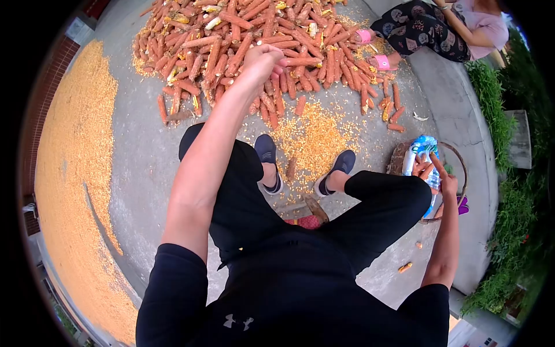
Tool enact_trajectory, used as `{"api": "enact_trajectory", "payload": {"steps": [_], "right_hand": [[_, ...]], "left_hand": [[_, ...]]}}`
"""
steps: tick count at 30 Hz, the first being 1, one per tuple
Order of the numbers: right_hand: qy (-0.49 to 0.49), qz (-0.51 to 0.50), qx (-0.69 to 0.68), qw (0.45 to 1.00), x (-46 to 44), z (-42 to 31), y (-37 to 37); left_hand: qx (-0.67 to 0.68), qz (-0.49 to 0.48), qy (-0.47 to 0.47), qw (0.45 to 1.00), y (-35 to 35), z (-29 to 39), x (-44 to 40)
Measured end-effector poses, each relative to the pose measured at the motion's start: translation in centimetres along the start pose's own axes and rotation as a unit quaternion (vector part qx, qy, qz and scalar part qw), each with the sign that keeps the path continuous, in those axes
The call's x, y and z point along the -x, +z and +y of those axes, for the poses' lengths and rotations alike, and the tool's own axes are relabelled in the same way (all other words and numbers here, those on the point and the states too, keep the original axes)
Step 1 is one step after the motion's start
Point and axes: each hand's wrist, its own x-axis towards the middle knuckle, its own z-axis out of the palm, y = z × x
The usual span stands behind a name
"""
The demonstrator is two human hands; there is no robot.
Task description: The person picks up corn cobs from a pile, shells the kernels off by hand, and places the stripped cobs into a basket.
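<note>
My left hand reaches over a big pile of reddish corn cobs, most of them stripped. Its fingers are curled round one end of a corn cob, which points to the right. Out to my right, my right hand grips another corn cob above a wicker basket. A blue and white plastic bag lines that basket, and several cobs lie inside it. Loose yellow kernels are scattered between my feet.
A wide bed of kernels spreads along the left. Another person in pink slippers sits at the upper right by the pile. A small stool-like seat with red cloth shows between my legs. Green plants edge the right side.
</note>
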Motion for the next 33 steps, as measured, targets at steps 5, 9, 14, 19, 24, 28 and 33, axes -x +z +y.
{"api": "enact_trajectory", "payload": {"steps": [5,9,14,19,24,28,33], "right_hand": [[0.106,0.073,0.06,0.99,1.9,8.5,-0.1],[0.079,0.111,-0.006,0.991,-0.8,21.4,3.7],[0.213,-0.092,-0.243,0.942,1.5,20.9,4.8],[0.202,0.062,-0.049,0.976,-0.7,18.0,3.8],[0.1,-0.006,-0.05,0.994,1.5,7.3,1.7],[0.053,-0.12,-0.173,0.976,3.9,-3.4,1.7],[-0.028,-0.256,-0.121,0.959,7.4,-11.9,5.2]], "left_hand": [[0.033,-0.003,-0.026,0.999,-3.3,-1.6,1.2],[0.14,-0.003,-0.051,0.989,-5.5,-1.2,4.1],[0.178,-0.033,-0.038,0.983,-8.5,-0.9,6.5],[0.217,-0.015,-0.025,0.976,-12.5,-1.9,7.2],[0.255,-0.009,0.016,0.967,-18.2,-4.2,6.4],[0.144,-0.085,0.01,0.986,-18.6,-9.4,8.6],[-0.216,-0.15,-0.198,0.944,-14.6,-23.8,15.0]]}}
